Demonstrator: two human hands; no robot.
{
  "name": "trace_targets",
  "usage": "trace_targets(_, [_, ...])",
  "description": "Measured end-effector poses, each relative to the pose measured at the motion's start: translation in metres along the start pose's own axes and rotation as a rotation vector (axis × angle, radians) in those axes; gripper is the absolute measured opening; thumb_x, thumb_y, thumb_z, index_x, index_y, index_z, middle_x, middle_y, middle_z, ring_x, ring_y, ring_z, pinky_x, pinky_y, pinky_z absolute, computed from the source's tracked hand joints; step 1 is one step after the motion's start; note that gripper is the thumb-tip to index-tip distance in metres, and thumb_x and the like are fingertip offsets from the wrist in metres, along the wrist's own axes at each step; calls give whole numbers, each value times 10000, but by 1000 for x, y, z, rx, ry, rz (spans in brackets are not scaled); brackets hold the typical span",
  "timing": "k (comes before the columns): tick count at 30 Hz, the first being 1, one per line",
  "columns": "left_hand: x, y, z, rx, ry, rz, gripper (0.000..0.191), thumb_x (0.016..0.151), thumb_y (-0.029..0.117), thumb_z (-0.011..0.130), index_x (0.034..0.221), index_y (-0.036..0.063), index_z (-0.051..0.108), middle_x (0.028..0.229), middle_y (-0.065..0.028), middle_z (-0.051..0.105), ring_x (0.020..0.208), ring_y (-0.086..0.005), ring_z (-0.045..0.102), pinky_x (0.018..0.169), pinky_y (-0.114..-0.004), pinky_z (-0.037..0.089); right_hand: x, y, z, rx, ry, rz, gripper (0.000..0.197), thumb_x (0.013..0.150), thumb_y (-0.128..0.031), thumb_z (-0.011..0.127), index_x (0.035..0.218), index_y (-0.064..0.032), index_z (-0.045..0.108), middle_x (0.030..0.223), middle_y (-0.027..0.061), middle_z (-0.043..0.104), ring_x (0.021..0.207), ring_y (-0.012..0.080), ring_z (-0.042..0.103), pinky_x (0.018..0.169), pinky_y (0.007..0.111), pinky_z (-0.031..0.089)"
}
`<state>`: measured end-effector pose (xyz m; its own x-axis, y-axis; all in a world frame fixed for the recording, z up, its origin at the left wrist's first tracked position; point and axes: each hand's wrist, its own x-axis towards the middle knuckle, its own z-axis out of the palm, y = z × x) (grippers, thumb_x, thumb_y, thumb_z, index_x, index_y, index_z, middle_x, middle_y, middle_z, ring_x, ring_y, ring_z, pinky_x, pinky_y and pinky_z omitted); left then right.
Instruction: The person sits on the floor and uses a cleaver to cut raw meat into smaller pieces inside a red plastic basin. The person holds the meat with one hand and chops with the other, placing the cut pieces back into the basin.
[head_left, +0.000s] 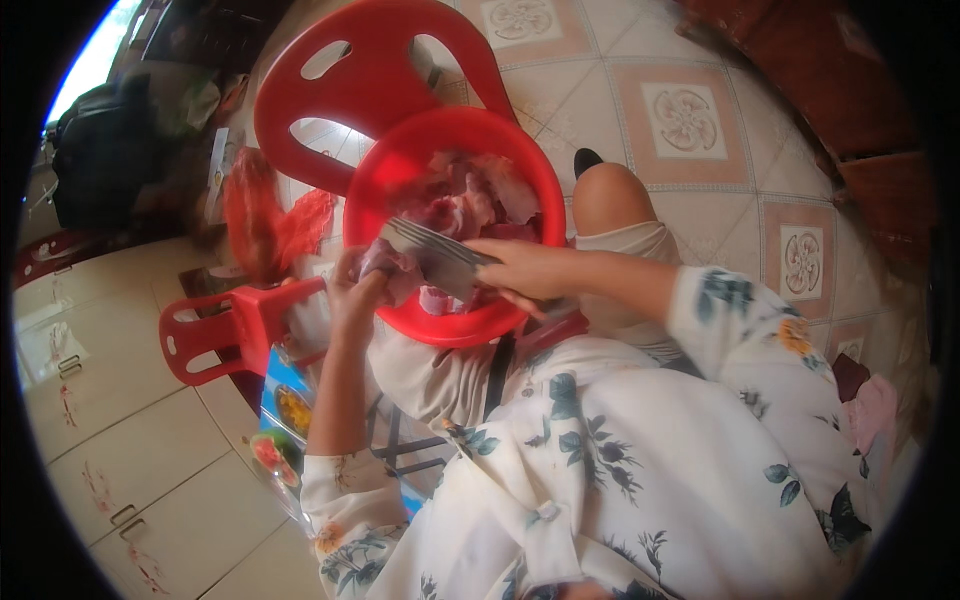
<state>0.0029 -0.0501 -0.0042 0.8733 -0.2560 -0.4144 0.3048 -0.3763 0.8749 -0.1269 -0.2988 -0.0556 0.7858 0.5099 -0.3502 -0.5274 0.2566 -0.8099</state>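
Note:
My left hand (349, 285) grips a piece of raw meat (397, 271) over the near left rim of a red plastic basin (556, 217). In my right hand (517, 268) is a wide metal knife (442, 259), like a cleaver, its blade slanting up and left across the basin. The blade's far end is close to the held meat; whether it touches cannot be made out. More raw meat (476, 195) lies inside the basin, with another piece (439, 300) below the blade. My fingers around the handle hide most of it.
Behind the basin stands a red plastic chair (360, 67). A smaller red chair (251, 322) and red plastic bags (251, 214) are on the left, near pale cabinets (127, 420). My knee (613, 199) is right of the basin. Dark red furniture (817, 82) borders the tiled floor (690, 127).

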Motion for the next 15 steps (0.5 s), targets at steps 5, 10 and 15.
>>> trace_targets(5, [-12, 5, 20, -1, -77, 33, 357, 769, -27, 590, 1126, -26, 582, 881, -115, 655, 646, -161, 628, 547, -268, 502, -41, -26, 12, -35, 38, 110, 554, 1011, -181, 380, 1548, -156, 244, 640, 23, 477, 406, 135, 526, 381, 284, 450])
trace_targets(10, [-1, 8, 4, -18, 16, 39, 330, 768, -14, 582, 1098, -23, 600, 887, -116, 655, 653, -159, 631, 547, -266, 503, 13, -7, 15, 129, 104, 8, 512, 1013, -187, 417, 1508, -121, 304, 661, 11, 475, 410, 102, 483, 379, 268, 442])
trace_targets(15, [-10, 8, 12, -65, 41, -2, 351, 760, -15, 584, 1111, -3, 595, 893, -108, 666, 674, -170, 643, 579, -278, 520, -45, -11, 11, 110, 15, 95, 431, 1002, -167, 406, 1426, -101, 364, 666, 20, 479, 442, 105, 496, 386, 284, 466])
